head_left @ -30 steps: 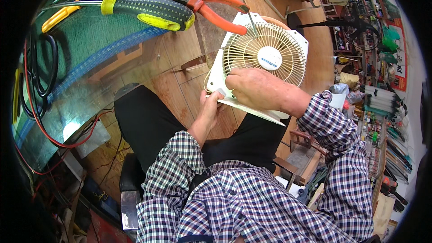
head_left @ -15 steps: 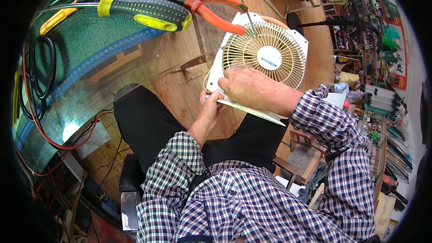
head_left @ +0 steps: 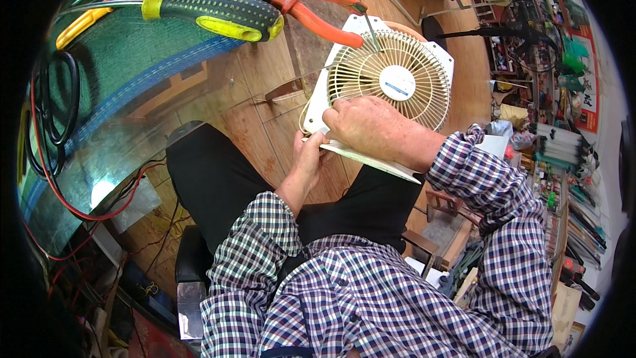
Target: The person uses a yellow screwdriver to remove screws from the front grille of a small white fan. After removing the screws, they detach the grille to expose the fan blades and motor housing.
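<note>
White fan [head_left: 392, 81] w/ cream grille [head_left: 424, 66], near edge pinched by L hand [head_left: 307, 159], lies partly under curled R hand [head_left: 372, 124], whose hold I can't tell

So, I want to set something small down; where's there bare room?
The green mat has a bare patch between the yellow-and-black screwdriver, the black cable and the blue border. It's crowded just beyond, where screwdriver and pliers lie close together.

A screwdriver with a ridged metal-free black-and-yellow dotted handle [head_left: 212, 16] lies close beside red-handled long-nosed pliers [head_left: 286, 1] near a green woven mat [head_left: 132, 56]; leftward, a looped black cable [head_left: 74, 89] and thin red wire [head_left: 86, 216].
</note>
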`<state>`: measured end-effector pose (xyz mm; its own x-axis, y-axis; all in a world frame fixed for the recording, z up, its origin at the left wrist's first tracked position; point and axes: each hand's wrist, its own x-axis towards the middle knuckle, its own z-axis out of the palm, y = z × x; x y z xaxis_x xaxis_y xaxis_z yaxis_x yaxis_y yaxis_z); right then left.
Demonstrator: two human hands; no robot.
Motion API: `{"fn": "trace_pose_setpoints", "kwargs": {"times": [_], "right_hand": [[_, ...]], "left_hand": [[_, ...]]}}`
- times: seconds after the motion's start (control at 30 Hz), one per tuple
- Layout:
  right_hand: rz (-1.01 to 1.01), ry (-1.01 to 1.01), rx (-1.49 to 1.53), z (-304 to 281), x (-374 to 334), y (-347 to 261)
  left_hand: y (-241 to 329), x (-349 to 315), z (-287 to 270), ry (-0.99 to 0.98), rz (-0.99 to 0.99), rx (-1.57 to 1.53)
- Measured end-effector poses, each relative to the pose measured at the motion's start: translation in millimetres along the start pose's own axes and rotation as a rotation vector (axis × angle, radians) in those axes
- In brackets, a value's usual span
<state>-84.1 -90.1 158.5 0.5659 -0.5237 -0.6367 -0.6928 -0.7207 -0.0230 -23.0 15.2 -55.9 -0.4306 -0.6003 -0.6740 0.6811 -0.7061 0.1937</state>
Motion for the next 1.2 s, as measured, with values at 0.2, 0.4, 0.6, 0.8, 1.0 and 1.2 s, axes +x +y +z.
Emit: {"fn": "trace_pose_setpoints", "kwargs": {"times": [0.2,0.4,0.6,0.8,1.0,1.2], "right_hand": [[-0.044,0.006,-0.102,2,2,-2],[-0.014,-0.046,-0.042,-6,6,3],[-0.048,-0.035,0.023,-10,4,6],[-0.084,0.047,0.035,-18,-2,1],[-0.093,0.027,0.003,-9,-5,4],[-0.104,-0.030,0.005,-13,-4,2]], "left_hand": [[-1,4,3,-0.012,0.029,-0.059],[-2,4,-3,-0.006,0.001,-0.007],[2,1,-2,0.002,-0.011,0.029],[4,-2,3,0.002,0.003,-0.030],[5,-4,2,0.000,0.011,-0.035],[2,1,-3,-0.009,-0.010,0.018]]}}
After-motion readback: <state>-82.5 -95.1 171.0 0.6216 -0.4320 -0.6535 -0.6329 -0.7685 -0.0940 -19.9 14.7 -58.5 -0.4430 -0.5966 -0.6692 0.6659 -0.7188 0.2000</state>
